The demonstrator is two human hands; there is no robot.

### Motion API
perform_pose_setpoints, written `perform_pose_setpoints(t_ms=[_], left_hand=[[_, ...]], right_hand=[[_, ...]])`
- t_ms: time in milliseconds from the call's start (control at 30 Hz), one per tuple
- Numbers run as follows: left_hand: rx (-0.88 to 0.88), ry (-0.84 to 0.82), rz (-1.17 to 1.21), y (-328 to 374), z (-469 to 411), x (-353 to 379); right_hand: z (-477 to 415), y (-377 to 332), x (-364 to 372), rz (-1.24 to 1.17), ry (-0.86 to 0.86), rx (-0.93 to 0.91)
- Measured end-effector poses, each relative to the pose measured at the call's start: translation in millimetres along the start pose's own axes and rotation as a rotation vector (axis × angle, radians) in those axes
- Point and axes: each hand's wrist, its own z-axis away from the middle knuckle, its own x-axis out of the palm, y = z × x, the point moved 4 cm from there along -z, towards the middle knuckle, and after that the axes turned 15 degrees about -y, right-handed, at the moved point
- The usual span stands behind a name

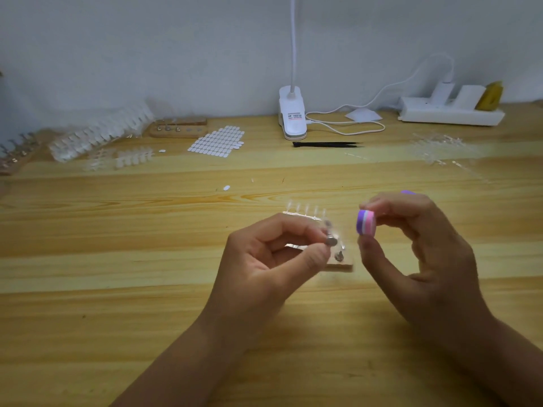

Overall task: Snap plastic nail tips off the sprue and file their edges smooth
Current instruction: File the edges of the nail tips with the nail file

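The left hand (258, 259) had its grip clamped on a small silver metal pin (331, 241); the right hand (420, 254) had its grip clamped on a purple-white-pink striped file block (366, 222) just right of it.

The left hand (264, 259) hides most of the wooden stand (342, 263) near the desk's front middle, and the clear nail tip (327, 224) on the metal peg (331, 240) it pinches is too blurred to trace. The right hand (417, 254) covers much of the file (366, 222), so its length cannot be told. At the desk's left edge a rack of pegs (14, 154) is cut off by the picture's edge, the clear sprues (97, 136) beside it smear together, and the lamp (292, 113) loses its neck past the top, its label too small to read.
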Motion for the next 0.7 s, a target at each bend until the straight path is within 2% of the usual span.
perform_pose_setpoints(t_ms=[100,267,433,500,567,633,700], left_hand=[[-0.018,0.024,-0.062,-1.7,-0.2,1.1],[-0.05,0.106,-0.138,-4.0,0.6,-3.8],[-0.016,0.186,-0.254,1.7,2.8,-8.5],[0.035,0.149,-0.417,4.9,3.2,-3.0],[0.108,0.056,-0.684,6.8,3.5,10.1],[0.139,-0.074,-0.876,3.3,4.7,25.8],[0.141,-0.161,-0.968,-1.5,5.2,34.8]], right_hand=[[0.3,1.3,4.3,-0.156,-0.016,0.108],[0.0,7.9,7.3,-0.045,-0.044,0.182],[-2.9,26.2,-13.3,-0.184,0.043,0.363],[-4.0,33.2,-18.8,-0.321,0.071,0.402],[-5.0,39.7,-22.7,-0.391,0.078,0.458],[-6.4,42.0,-25.9,-0.279,-0.038,0.488],[-5.1,45.3,-27.7,-0.101,-0.266,0.505]])
